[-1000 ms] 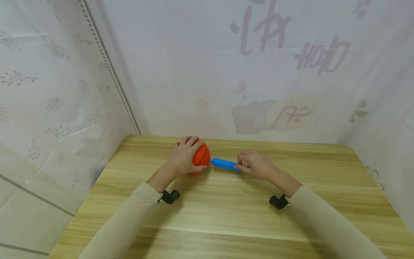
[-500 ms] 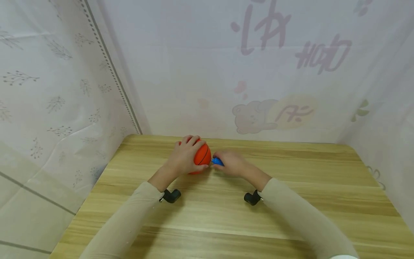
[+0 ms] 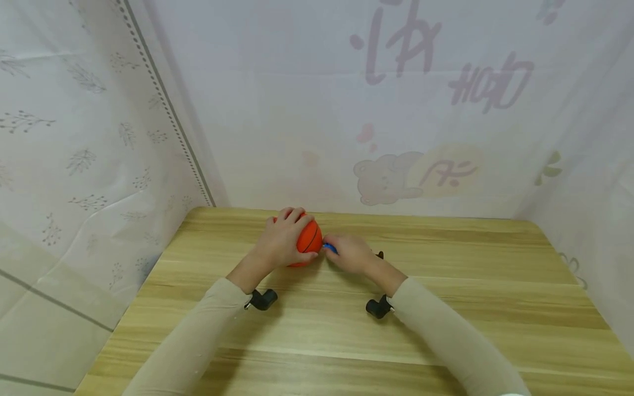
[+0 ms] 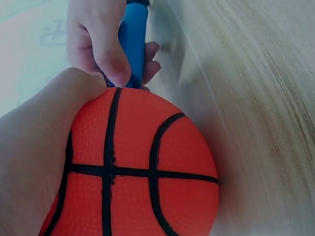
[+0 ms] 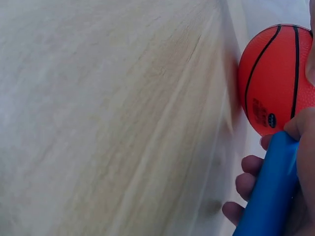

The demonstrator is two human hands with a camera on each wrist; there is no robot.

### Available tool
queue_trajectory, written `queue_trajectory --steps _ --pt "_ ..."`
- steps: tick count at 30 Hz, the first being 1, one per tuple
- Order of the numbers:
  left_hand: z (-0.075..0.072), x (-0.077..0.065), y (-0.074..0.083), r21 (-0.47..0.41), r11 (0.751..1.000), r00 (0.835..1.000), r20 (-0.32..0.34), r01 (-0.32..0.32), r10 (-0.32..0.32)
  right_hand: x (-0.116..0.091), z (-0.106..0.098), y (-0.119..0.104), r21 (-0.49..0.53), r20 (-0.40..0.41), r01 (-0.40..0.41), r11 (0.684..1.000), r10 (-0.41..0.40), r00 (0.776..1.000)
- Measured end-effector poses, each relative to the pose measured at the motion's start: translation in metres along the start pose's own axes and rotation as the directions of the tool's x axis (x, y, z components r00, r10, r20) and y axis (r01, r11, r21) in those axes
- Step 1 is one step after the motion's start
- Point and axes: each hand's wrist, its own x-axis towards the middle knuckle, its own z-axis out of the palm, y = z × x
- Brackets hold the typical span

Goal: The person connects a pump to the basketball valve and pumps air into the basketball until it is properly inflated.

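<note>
A small red toy basketball (image 3: 309, 237) with black lines rests on the wooden table. My left hand (image 3: 282, 242) holds it from above and the left, fingers spread and curved over it, thumb along the near side. To its right, my right hand (image 3: 350, 254) grips a blue hand pump (image 5: 270, 189), its fingers wrapped round the barrel close to the ball. The pump's front end points at the ball; fingers hide where the two meet. A dark end of the pump (image 3: 380, 254) shows past the right wrist.
The wooden table (image 3: 317, 341) reaches back to a pale printed curtain (image 3: 277, 110). More curtain hangs at the left and right sides. A black camera mount sits under each wrist, the left mount (image 3: 263, 300) and the right mount (image 3: 378, 307).
My right hand has slid left along the pump from its rear end to its front, beside the ball, and now covers most of the barrel. The left hand and ball stay put.
</note>
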Motion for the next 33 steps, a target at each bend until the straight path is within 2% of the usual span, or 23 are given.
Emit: queue_trajectory --steps 8,18,33 --pt "-0.0006 0.0017 0.001 -0.001 1.0 1.0 0.014 0.007 -0.007 -0.0008 0.0007 0.0014 0.017 0.027 -0.057 0.998 0.057 0.998" --pt "-0.0013 -0.0013 -0.0046 -0.066 0.997 0.999 0.022 0.028 -0.027 0.0005 -0.0019 -0.0023 0.021 0.072 -0.111 0.994 0.11 0.991" --pt "-0.0011 -0.0027 -0.0066 -0.083 0.996 0.999 0.019 0.03 -0.029 0.0 -0.0053 -0.0016 0.012 0.066 -0.088 0.996 0.087 0.994"
